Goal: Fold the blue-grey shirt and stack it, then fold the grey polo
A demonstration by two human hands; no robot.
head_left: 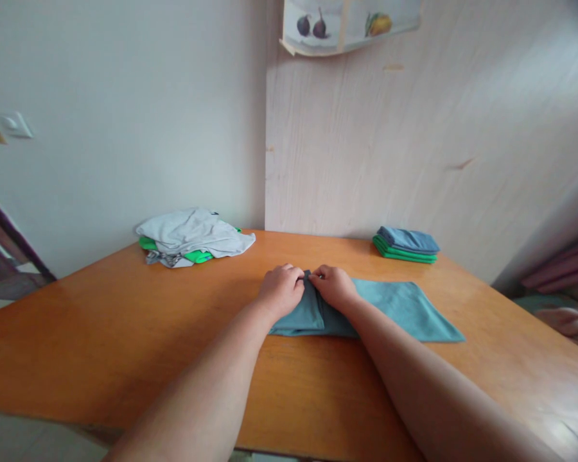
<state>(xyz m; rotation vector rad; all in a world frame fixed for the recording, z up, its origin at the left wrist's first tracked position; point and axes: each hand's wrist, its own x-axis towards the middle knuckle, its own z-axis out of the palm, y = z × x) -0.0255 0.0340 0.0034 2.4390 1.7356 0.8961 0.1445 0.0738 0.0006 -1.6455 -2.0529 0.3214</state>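
Observation:
A teal piece of clothing (402,308) lies flat in a long strip across the middle of the table, its left part folded over on itself. At the far edge of that folded part, my left hand (284,289) has its fingers closed on the fabric. Close beside it on the right, my right hand (334,285) pinches the same edge between thumb and fingers. A darker bit of cloth shows between the two hands. The right end of the strip lies loose and spread out. Whether it is a shirt or something else I cannot tell.
On the orange wooden table (125,333), a loose heap of grey and green clothes (195,234) lies at the back left. A neat stack of folded blue and green clothes (405,245) sits at the back right. Walls rise behind the table, with a fruit picture (351,25) hanging above.

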